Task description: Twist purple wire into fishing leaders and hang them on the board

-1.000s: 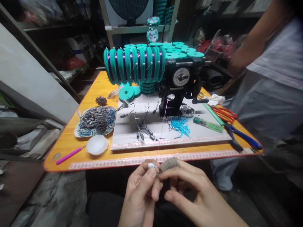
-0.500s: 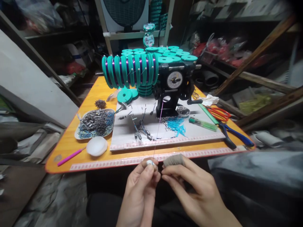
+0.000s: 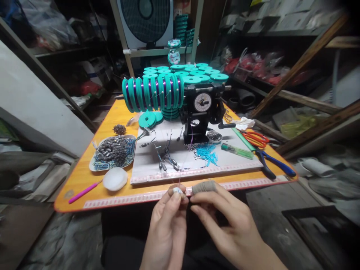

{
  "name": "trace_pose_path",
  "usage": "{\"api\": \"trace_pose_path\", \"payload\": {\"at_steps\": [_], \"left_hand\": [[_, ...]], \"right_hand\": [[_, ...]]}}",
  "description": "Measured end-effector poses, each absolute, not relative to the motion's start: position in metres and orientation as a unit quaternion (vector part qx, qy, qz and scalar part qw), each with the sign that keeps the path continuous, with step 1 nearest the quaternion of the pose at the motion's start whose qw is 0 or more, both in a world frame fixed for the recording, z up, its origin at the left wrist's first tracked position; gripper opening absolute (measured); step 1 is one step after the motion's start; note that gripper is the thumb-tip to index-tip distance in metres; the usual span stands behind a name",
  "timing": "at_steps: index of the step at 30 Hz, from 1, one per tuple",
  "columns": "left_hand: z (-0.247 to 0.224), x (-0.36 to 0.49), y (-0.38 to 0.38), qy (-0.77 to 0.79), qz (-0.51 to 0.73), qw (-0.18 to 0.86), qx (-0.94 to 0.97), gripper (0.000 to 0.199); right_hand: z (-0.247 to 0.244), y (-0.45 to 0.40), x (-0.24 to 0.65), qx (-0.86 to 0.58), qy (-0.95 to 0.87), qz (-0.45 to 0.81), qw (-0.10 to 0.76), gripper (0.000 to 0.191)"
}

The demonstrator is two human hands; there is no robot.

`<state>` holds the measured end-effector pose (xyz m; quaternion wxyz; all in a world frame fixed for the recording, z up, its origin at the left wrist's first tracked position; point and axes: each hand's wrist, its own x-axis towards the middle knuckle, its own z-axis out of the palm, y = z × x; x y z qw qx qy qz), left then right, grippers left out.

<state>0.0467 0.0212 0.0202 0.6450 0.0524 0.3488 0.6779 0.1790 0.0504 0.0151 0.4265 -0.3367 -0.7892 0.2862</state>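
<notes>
My left hand (image 3: 168, 219) is closed in a pinch just off the table's front edge. Between its thumb and fingers is the end of a thin purple line (image 3: 191, 135), which runs up toward the black winding machine (image 3: 201, 108). A whitish-blue patch shows at the thumb tip; whether it is tape or a small part I cannot tell. Close on the right, my right hand (image 3: 230, 217) has its thumb and fingers slightly apart, with nothing visible between them. Grey tape (image 3: 204, 187) wraps its index finger. Teal spools (image 3: 153, 93) with purple line sit on the machine's shaft.
On the white board (image 3: 143, 168) lie several metal swivel rigs (image 3: 167, 159), blue sleeves (image 3: 207, 153) and a green tube (image 3: 237, 150). A tray of weights (image 3: 112, 152), a white dish (image 3: 114, 179) and a pink hook tool (image 3: 84, 192) are left; pliers (image 3: 277, 163) are right.
The view has tilted slightly, so the table appears lower. My right thumb has moved a little away from the fingers above it. My left hand keeps its pinch.
</notes>
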Motion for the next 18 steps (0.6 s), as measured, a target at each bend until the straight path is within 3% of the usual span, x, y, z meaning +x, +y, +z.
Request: {"api": "trace_pose_path", "payload": {"at_steps": [3, 12, 18], "left_hand": [[0.018, 0.049, 0.022, 0.332, 0.665, 0.667, 0.042, 0.02], [0.007, 0.061, 0.027, 0.327, 0.695, 0.638, 0.064, 0.01], [0.006, 0.059, 0.028, 0.313, 0.695, 0.646, 0.042, 0.023]], "right_hand": [[0.015, 0.05, 0.174, -0.363, -0.765, 0.305, 0.435, 0.027], [0.012, 0.046, 0.156, -0.398, -0.73, 0.285, 0.478, 0.013], [0.003, 0.045, 0.159, -0.405, -0.681, 0.326, 0.515, 0.014]]}}
